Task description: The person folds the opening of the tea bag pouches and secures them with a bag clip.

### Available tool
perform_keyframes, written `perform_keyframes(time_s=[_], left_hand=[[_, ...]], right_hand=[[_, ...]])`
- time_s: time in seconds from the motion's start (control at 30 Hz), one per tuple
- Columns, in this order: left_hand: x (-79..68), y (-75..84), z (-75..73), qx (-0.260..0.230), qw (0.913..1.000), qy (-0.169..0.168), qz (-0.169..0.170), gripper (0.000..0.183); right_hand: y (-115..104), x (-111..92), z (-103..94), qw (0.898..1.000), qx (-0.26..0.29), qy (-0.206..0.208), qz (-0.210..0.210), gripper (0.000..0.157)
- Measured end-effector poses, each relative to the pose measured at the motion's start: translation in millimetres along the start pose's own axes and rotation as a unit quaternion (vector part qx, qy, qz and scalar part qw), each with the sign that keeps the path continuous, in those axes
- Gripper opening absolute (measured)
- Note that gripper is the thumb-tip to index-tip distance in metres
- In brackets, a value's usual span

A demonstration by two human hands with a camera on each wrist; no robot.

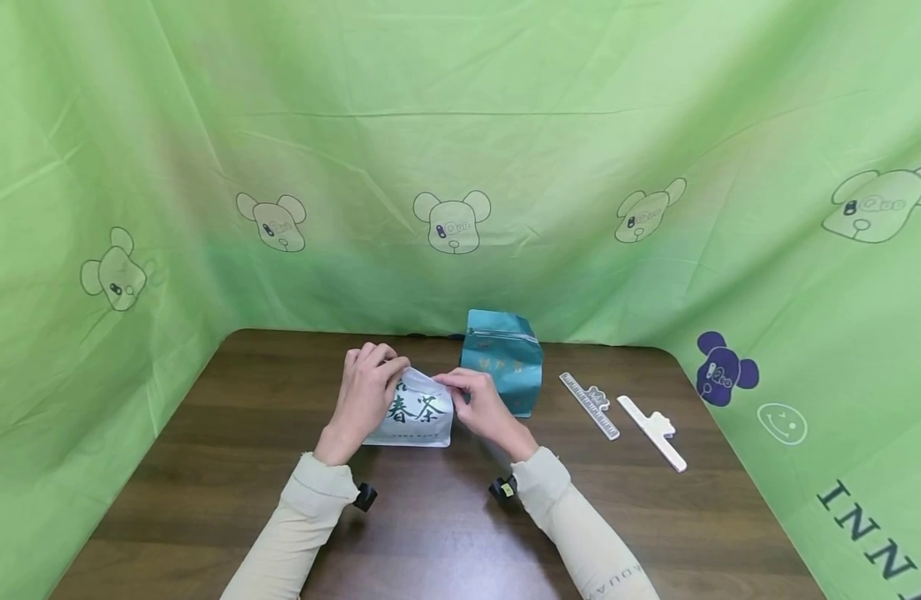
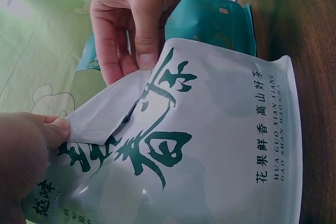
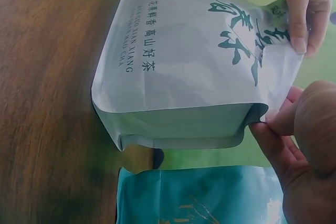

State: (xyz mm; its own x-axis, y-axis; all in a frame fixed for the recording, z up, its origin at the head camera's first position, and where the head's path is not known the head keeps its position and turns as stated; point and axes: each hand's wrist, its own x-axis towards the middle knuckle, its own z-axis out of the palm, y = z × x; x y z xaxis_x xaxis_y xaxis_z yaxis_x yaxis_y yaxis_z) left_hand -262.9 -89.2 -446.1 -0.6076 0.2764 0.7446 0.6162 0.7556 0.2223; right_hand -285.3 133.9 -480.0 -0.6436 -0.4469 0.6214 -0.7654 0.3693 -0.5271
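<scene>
A white tea bag (image 1: 418, 421) with green lettering stands on the table, its top partly folded over toward the front. My left hand (image 1: 366, 387) pinches the folded top near its left end; in the left wrist view the thumb (image 2: 62, 127) lies on the flap. At the right end of the fold, my right hand (image 1: 481, 404) pinches the top edge between thumb and fingers, as the right wrist view also shows. Just behind my right hand stands a teal bag (image 1: 508, 367), upright, with a seam line across its upper part.
To the right lie two sealing clips on the wooden table (image 1: 430, 533): a clear ridged clip (image 1: 589, 407) and a white clip (image 1: 653, 433). A green cloth (image 1: 452, 150) with bear prints hangs around the back and sides.
</scene>
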Motion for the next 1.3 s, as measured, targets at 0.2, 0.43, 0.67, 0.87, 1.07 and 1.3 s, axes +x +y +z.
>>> perform_keyframes(time_s=[0.2,0.43,0.67,0.87,1.07,1.3], left_hand=[[0.2,-0.3,-0.4,-0.002,1.0000,-0.006,-0.003,0.007],[0.6,-0.6,-0.7,-0.002,1.0000,-0.003,-0.003,0.008],[0.4,-1.7,-1.7,-0.009,0.9999,0.003,-0.003,0.008],[1.1,-2.1,-2.1,-0.013,0.9999,-0.003,-0.005,0.007],[0.9,-1.3,-1.7,-0.010,0.9999,0.010,0.006,0.006],[0.4,-1.9,-0.8,-0.005,0.9999,0.010,0.008,0.006]], right_hand=[[1.3,0.6,0.9,1.000,-0.001,0.000,0.006,0.032],[-0.4,-0.9,0.2,0.999,0.014,-0.003,0.029,0.028],[-4.9,7.2,4.0,0.998,0.053,0.012,0.036,0.014],[-16.7,23.3,9.5,0.997,0.067,0.008,0.048,0.011],[-18.2,33.3,15.6,0.996,0.078,0.022,0.030,0.007],[-17.0,36.9,16.7,0.999,0.050,0.014,-0.005,0.009]])
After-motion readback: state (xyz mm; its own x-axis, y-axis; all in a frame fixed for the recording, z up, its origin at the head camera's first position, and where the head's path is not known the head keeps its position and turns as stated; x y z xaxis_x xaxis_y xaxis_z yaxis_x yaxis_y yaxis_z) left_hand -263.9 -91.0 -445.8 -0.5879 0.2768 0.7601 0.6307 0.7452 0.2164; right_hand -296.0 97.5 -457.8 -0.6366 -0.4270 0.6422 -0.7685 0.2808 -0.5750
